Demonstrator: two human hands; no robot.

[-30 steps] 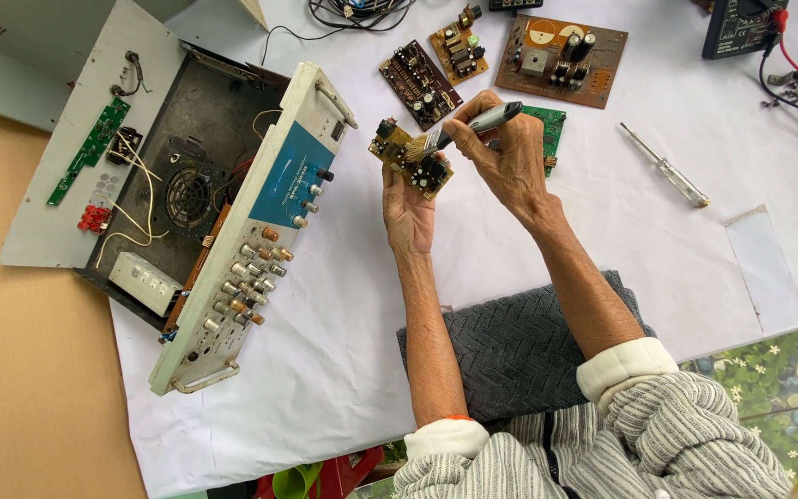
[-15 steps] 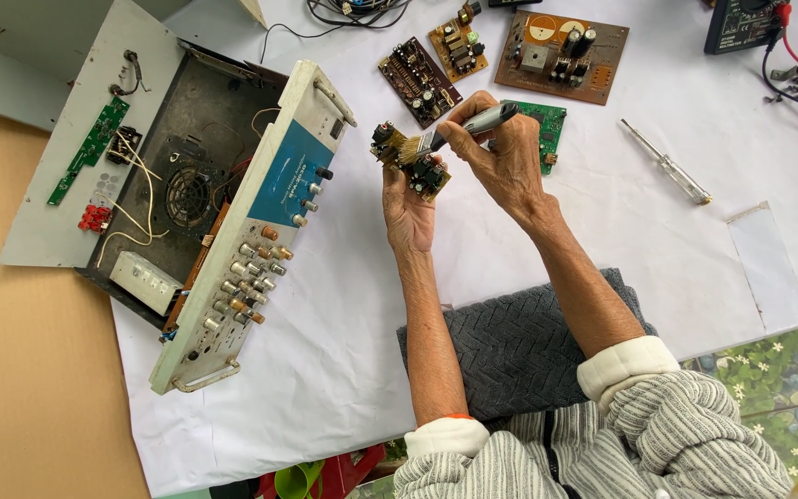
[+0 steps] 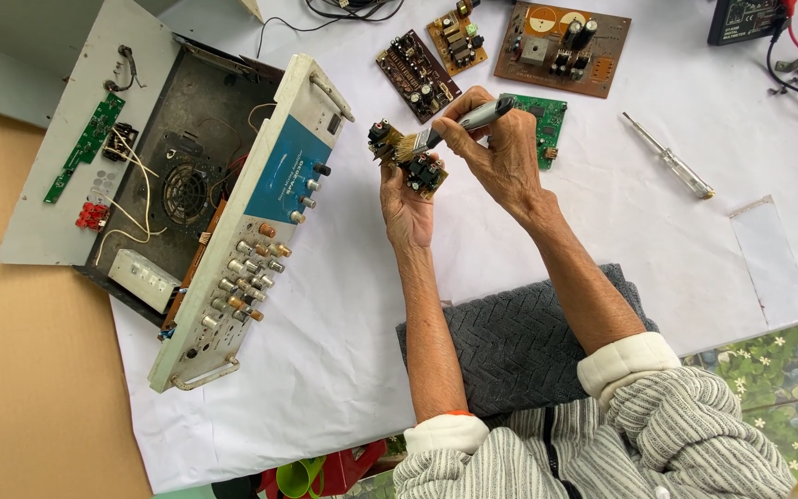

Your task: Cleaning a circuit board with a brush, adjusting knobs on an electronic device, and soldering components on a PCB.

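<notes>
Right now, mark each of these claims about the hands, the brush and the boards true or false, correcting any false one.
1. The left hand holds a small brown circuit board. True.
2. The right hand holds a grey-handled brush against that board. True.
3. The clear-handled screwdriver is in the right hand. False: it lies on the white sheet.
4. The opened amplifier chassis lies right of the hands. False: left.
5. The green circuit board lies beyond the right hand. True.

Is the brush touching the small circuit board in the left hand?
Touching. The head view shows the brush bristles lying on the small circuit board held by the left hand.
</notes>
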